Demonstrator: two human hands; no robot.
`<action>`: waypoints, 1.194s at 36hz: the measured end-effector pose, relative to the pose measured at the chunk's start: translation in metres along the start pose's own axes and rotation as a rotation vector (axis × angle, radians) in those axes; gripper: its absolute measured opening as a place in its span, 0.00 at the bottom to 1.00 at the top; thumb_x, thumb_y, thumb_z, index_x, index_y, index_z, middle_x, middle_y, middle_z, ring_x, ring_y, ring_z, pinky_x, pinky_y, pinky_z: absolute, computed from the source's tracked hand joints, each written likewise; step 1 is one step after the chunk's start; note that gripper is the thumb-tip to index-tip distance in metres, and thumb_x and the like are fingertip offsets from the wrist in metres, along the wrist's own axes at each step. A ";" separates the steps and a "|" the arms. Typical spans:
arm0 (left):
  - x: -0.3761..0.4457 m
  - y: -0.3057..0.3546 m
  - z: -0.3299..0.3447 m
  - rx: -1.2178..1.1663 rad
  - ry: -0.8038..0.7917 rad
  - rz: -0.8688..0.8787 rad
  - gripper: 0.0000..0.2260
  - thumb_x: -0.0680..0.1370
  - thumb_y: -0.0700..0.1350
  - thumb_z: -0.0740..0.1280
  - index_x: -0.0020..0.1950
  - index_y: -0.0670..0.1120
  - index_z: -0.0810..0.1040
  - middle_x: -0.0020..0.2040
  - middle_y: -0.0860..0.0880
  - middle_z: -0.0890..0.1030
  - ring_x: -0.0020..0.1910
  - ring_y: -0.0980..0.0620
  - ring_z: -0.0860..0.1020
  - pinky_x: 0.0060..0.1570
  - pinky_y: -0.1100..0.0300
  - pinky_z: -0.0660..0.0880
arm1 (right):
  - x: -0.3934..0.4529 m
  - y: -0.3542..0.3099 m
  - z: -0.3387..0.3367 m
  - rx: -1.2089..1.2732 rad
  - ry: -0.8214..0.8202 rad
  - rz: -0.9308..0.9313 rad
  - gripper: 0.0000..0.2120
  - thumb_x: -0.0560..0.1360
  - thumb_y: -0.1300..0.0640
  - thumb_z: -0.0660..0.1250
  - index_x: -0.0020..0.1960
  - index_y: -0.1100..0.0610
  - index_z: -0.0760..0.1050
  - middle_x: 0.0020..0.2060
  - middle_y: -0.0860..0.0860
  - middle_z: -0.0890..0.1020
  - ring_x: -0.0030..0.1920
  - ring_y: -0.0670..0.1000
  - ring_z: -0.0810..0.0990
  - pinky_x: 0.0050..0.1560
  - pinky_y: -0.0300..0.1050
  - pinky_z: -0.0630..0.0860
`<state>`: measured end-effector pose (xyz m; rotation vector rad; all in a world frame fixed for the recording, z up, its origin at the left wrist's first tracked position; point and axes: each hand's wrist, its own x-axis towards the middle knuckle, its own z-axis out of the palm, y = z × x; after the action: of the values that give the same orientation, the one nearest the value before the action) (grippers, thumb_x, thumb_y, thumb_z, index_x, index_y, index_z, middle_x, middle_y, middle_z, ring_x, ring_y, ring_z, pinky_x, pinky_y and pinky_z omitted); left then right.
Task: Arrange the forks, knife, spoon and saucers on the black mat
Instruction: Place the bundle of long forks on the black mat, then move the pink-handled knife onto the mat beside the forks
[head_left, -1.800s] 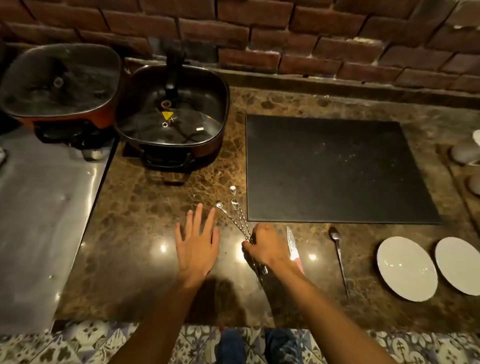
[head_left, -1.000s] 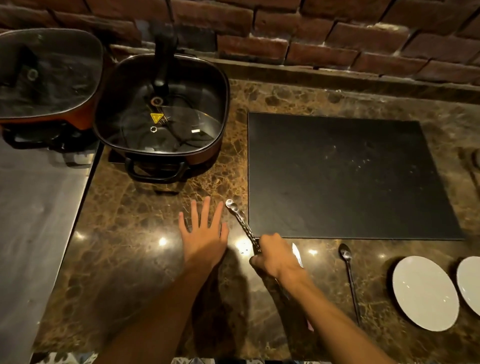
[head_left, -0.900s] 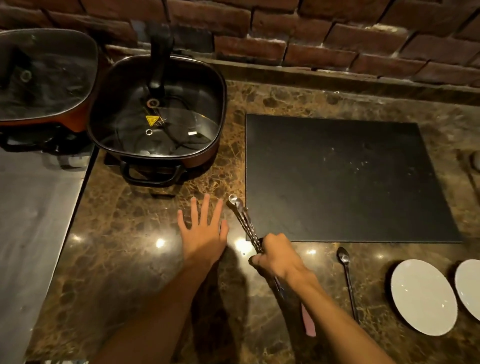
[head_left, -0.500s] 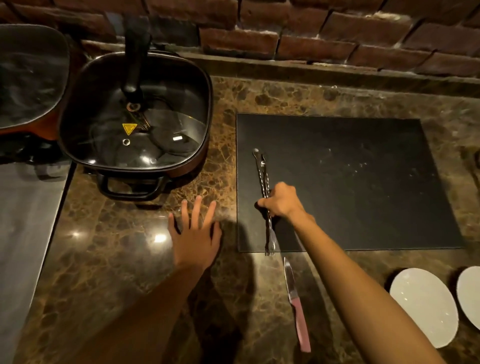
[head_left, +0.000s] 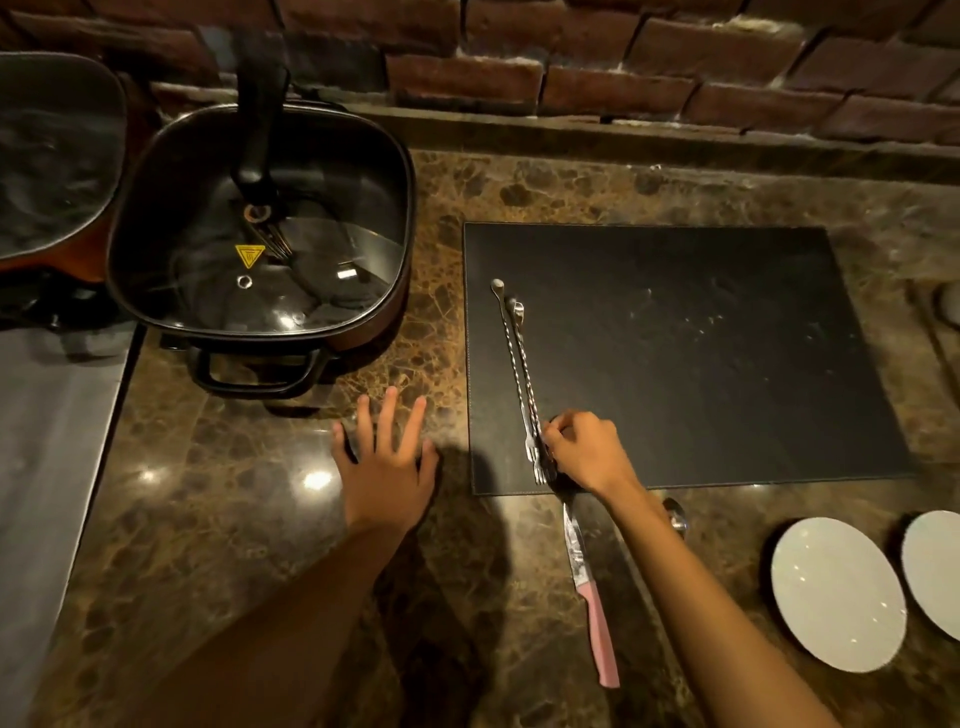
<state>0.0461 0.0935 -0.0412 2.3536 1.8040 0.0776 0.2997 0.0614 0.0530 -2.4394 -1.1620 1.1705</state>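
Observation:
Long twisted-handle forks (head_left: 519, 364) lie side by side along the left part of the black mat (head_left: 701, 338), tines toward me. My right hand (head_left: 587, 452) rests on the mat's near left corner, fingertips pinched on the forks near the tines. My left hand (head_left: 387, 462) lies flat on the stone counter left of the mat, fingers spread, holding nothing. A pink-handled knife (head_left: 592, 603) lies on the counter below the mat. The spoon (head_left: 675, 517) peeks out behind my right forearm. Two white saucers (head_left: 836, 592) (head_left: 935, 571) sit at the lower right.
A square black pan with a glass lid (head_left: 260, 234) stands left of the mat, a second lidded pan (head_left: 52, 156) beyond it. A steel surface (head_left: 47, 441) borders the counter on the left. A brick wall (head_left: 571, 62) closes off the back.
My right hand lifted the forks from the counter, carried them onto the mat's left side and slid down to their tine end. They now lie flat. The left hand stayed put.

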 end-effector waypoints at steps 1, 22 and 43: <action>0.000 0.000 0.000 -0.002 0.007 -0.001 0.25 0.84 0.58 0.48 0.82 0.60 0.54 0.83 0.49 0.59 0.82 0.41 0.56 0.76 0.33 0.52 | -0.006 0.005 0.002 0.012 -0.017 -0.018 0.08 0.76 0.51 0.65 0.42 0.53 0.77 0.38 0.56 0.85 0.46 0.57 0.84 0.49 0.47 0.77; -0.009 0.007 -0.013 -0.075 -0.006 -0.017 0.24 0.83 0.60 0.48 0.80 0.63 0.57 0.83 0.54 0.57 0.83 0.44 0.53 0.77 0.36 0.50 | -0.130 0.116 0.042 -0.107 0.052 -0.013 0.14 0.69 0.45 0.75 0.44 0.51 0.74 0.38 0.47 0.81 0.38 0.46 0.78 0.34 0.36 0.69; 0.004 0.040 0.009 0.013 0.147 0.034 0.23 0.84 0.58 0.50 0.80 0.62 0.59 0.81 0.53 0.64 0.80 0.45 0.61 0.76 0.36 0.56 | -0.077 0.098 0.001 0.006 0.182 0.005 0.10 0.67 0.51 0.74 0.40 0.49 0.72 0.35 0.45 0.79 0.36 0.44 0.77 0.34 0.37 0.69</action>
<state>0.0862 0.0869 -0.0432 2.4466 1.8336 0.2506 0.3257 -0.0607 0.0500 -2.4842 -1.0981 0.9287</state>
